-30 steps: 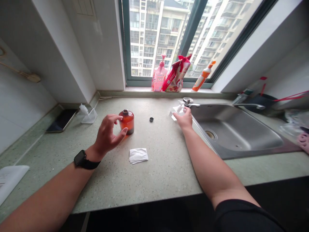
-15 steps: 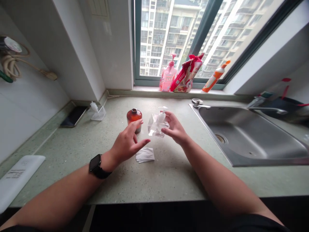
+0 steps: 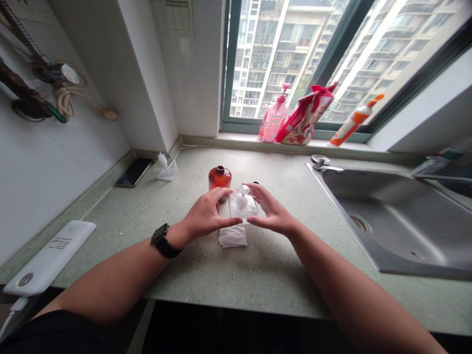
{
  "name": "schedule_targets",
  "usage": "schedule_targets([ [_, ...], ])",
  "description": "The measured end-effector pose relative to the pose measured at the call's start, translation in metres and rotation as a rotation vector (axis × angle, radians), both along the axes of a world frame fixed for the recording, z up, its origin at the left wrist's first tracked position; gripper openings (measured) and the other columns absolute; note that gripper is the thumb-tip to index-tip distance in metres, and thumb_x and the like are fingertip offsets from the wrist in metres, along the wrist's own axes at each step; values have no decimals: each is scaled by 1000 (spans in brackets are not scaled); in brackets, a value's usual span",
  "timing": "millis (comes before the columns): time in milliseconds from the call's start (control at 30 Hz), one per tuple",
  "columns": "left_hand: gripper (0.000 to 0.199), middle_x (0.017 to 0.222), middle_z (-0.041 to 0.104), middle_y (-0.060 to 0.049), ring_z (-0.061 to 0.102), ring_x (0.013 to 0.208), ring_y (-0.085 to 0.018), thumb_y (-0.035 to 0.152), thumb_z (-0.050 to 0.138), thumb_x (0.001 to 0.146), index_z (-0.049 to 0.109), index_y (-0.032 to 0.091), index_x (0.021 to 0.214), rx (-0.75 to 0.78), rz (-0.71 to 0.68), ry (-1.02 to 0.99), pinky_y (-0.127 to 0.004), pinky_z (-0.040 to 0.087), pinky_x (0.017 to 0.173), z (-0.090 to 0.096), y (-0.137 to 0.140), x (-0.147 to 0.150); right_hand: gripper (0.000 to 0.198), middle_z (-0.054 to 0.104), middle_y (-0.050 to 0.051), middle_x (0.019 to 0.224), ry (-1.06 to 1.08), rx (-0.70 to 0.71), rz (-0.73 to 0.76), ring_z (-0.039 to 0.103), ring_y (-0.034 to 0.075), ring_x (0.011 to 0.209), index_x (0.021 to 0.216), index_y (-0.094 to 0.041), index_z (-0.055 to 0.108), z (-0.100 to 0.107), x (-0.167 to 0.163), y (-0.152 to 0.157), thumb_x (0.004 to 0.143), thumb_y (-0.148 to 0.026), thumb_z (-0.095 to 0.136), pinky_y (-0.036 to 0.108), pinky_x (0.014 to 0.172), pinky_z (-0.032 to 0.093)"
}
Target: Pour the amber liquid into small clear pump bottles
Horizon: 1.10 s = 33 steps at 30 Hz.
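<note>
Between my two hands is a clear square pump bottle (image 3: 243, 205) with a whitish pump top, tilted so its top faces me. My left hand (image 3: 206, 211), a black watch on its wrist, curves its fingers and thumb along the bottle's left side. On the right side, my right hand (image 3: 273, 212) has its fingers and thumb about the bottle in the same way. Just behind my left fingers stands an amber bottle (image 3: 220, 176) with an uncapped dark neck. Folded white tissue (image 3: 233, 237) lies on the counter below the clear bottle. A small black object (image 3: 255, 183) shows partly behind my right fingers.
A steel sink (image 3: 405, 221) with a faucet is at right. A phone (image 3: 134, 172) and a small clear container (image 3: 167, 171) with a white nozzle sit back left. A white power bank (image 3: 51, 258) lies at the left edge. Pink and orange bottles stand on the windowsill.
My left hand has moved in from beside the amber bottle and closed on the clear bottle. The clear bottle has tipped toward me. The view has shifted left.
</note>
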<state>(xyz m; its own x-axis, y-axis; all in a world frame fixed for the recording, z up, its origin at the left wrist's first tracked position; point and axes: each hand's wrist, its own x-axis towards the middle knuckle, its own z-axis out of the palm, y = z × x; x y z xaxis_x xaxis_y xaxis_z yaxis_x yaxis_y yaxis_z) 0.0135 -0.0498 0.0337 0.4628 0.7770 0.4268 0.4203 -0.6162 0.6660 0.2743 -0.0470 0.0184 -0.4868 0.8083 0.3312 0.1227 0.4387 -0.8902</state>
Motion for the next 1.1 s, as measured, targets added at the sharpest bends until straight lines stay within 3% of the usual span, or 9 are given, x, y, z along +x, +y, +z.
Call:
schedule_targets([
  [133,69,115,76,-7,73,98,-26,63,92,77,68,20,126,-2,28,45,-40,59,90,2,-3,2,53,65,9,145,56,34,-46,59,33,143,132,-33,68,2,-6,-3,90,-62,81,55,124,45],
  [367,66,117,75,-8,74,104,-29,62,91,80,66,21,126,40,6,103,-42,59,92,-3,-6,2,46,73,10,130,3,57,-273,67,32,126,112,-28,77,-2,-19,-6,83,-62,88,53,114,50],
  [567,64,120,76,-9,75,109,-30,57,92,81,66,22,128,46,-26,99,-42,59,96,-7,-2,2,43,78,10,119,55,52,-245,63,36,140,102,-28,81,-6,-17,1,77,-60,94,57,122,44],
  [933,64,121,76,-9,74,107,-27,51,93,81,67,21,130,28,-51,54,-42,58,96,-8,4,-1,39,79,8,124,135,23,-188,68,32,134,111,-32,83,-5,-12,6,81,-55,93,60,123,47],
  [1100,62,115,76,-8,73,99,-25,57,92,81,68,21,126,31,3,50,-39,59,88,-7,5,-2,33,74,8,123,206,-20,-234,69,27,127,93,-28,81,-4,-10,7,82,-58,90,54,118,55],
])
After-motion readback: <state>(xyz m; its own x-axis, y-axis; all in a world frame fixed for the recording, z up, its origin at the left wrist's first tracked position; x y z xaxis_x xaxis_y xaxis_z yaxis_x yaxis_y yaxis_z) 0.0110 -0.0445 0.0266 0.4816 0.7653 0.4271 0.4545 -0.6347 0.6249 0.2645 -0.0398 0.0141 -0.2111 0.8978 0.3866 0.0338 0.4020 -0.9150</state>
